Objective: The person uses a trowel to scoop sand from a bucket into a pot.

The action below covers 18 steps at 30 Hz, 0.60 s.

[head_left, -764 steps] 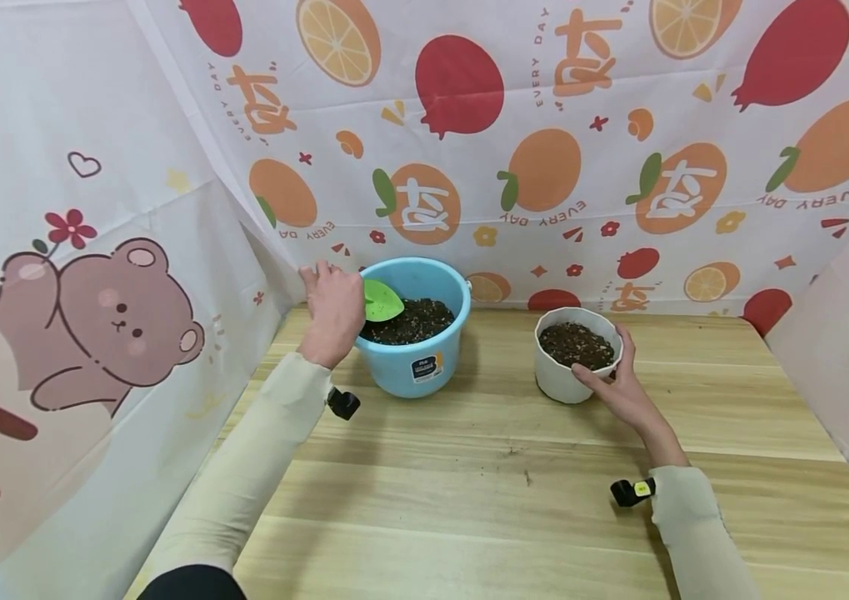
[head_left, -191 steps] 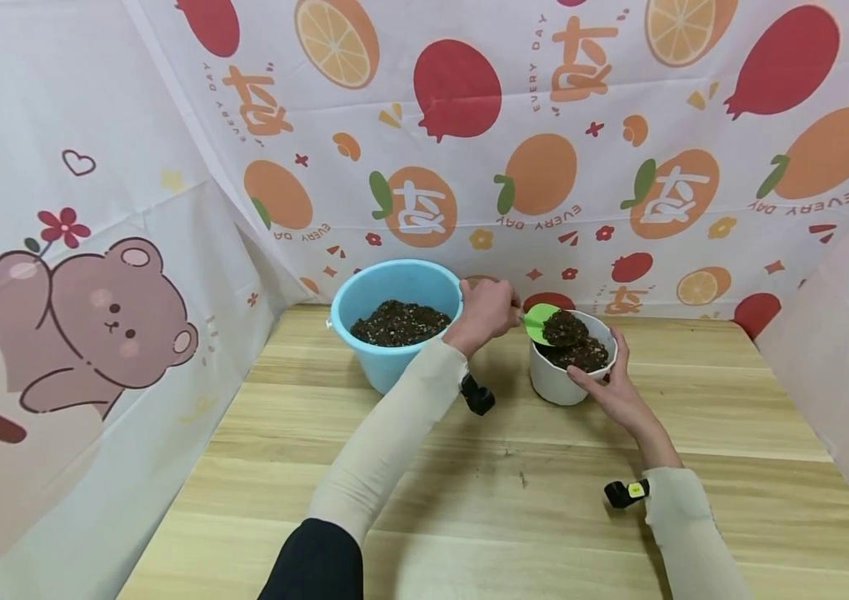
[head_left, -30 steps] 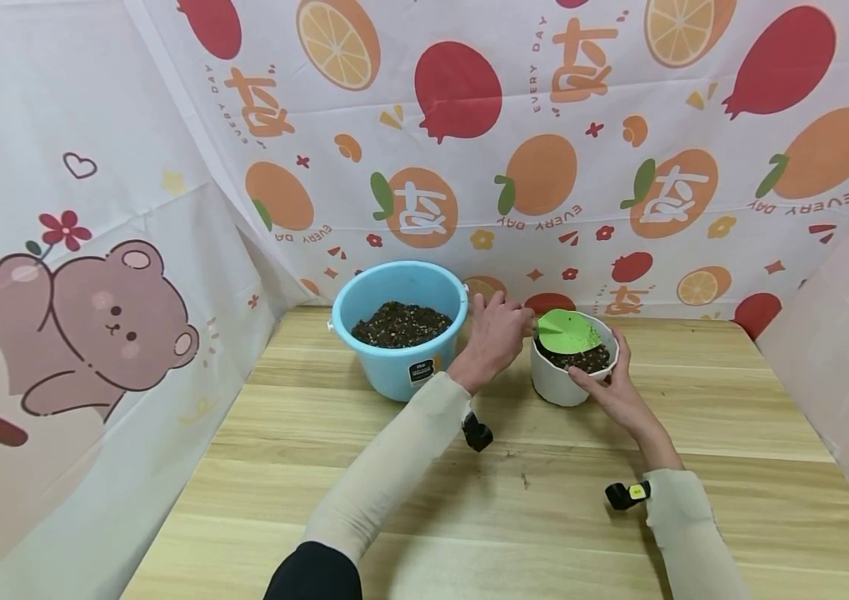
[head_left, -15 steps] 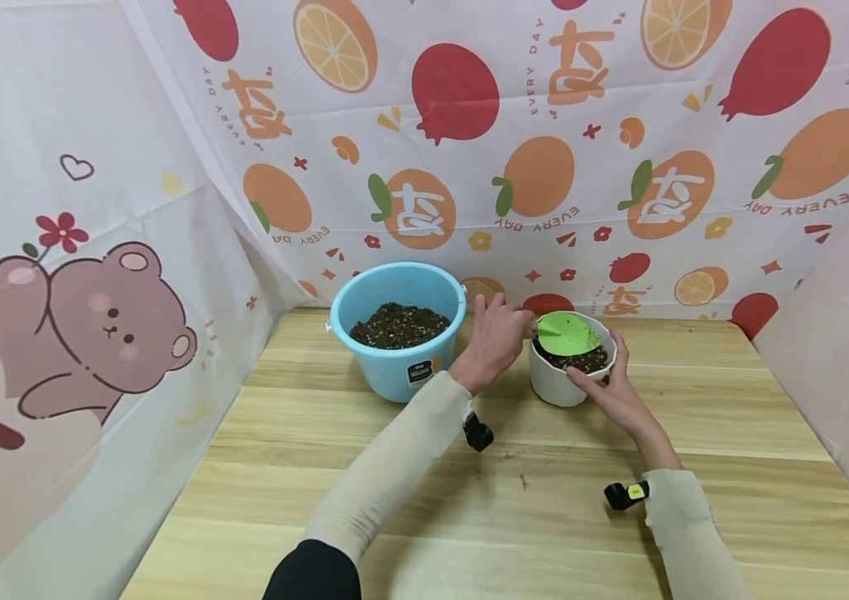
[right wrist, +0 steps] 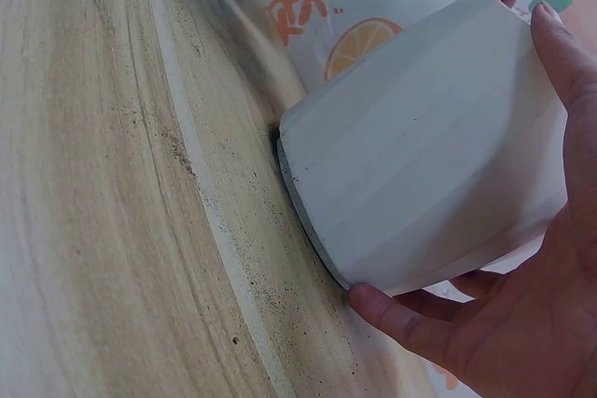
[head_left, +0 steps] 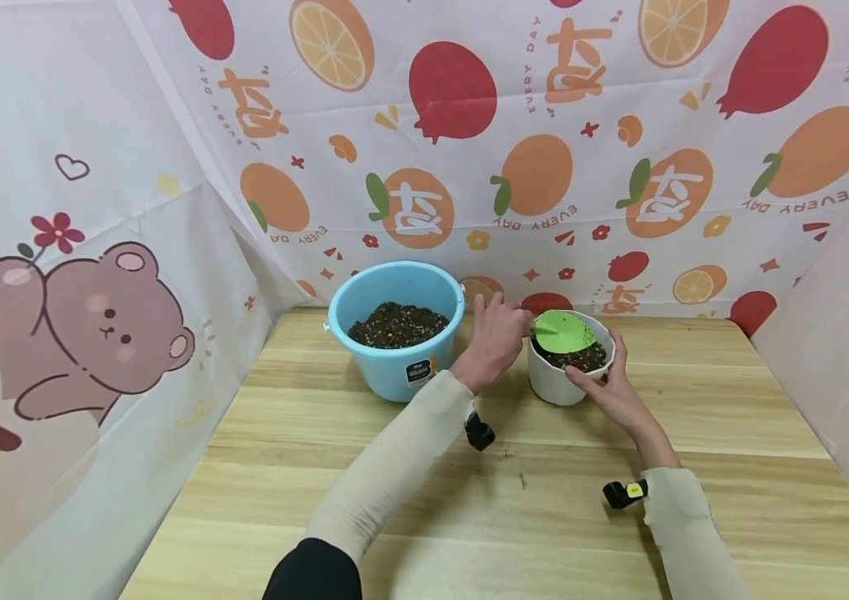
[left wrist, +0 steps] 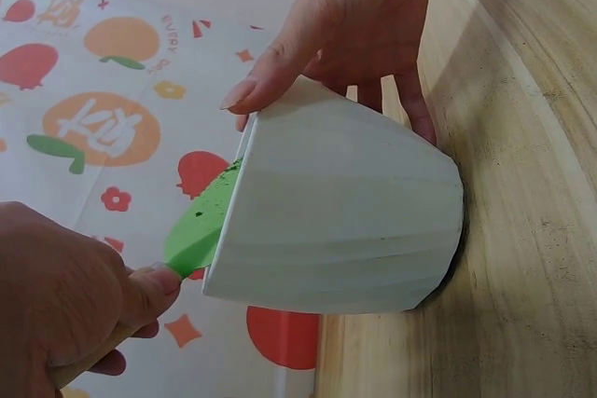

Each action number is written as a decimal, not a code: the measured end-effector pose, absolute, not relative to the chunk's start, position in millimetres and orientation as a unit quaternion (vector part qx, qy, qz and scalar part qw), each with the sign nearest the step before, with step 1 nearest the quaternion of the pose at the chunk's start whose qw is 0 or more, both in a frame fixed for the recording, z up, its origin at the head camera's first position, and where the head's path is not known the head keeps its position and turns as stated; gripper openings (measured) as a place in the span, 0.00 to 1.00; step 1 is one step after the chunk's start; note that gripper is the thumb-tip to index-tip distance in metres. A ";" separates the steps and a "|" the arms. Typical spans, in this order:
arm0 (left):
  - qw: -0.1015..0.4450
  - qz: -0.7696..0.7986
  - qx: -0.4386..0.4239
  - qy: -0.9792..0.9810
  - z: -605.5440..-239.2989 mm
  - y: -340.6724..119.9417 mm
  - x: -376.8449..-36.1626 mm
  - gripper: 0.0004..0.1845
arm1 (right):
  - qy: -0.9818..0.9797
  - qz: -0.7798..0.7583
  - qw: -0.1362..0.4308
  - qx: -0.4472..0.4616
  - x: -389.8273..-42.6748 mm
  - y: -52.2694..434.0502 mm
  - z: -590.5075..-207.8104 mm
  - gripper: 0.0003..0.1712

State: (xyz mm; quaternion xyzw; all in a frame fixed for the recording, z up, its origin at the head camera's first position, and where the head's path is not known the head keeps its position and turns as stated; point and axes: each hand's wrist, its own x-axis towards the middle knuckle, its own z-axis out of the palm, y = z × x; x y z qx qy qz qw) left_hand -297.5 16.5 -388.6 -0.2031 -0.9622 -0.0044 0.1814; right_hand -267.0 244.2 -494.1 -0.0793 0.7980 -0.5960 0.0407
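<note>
Now, step: soil is pressed flat under the green trowel [head_left: 563,331], best done level and gently.
Left hand [head_left: 495,342]: closed round the trowel handle.
Right hand [head_left: 614,390]: wrapped round the white pot [head_left: 550,382], steadying it.
Pot: ribbed, white, nearly full of dark soil, upright near the counter's [head_left: 544,500] far edge, beside the blue bucket [head_left: 399,375].

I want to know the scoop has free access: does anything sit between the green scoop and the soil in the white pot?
Nothing visible does. The left hand holds the green scoop flat over the soil in the white pot, which the right hand grips.
</note>
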 end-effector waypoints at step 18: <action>0.171 -0.010 -0.189 -0.967 -386.7 15.5 -300.2 0.10 | 0.793 -0.602 0.044 -0.081 -266.9 244.3 -492.2 0.60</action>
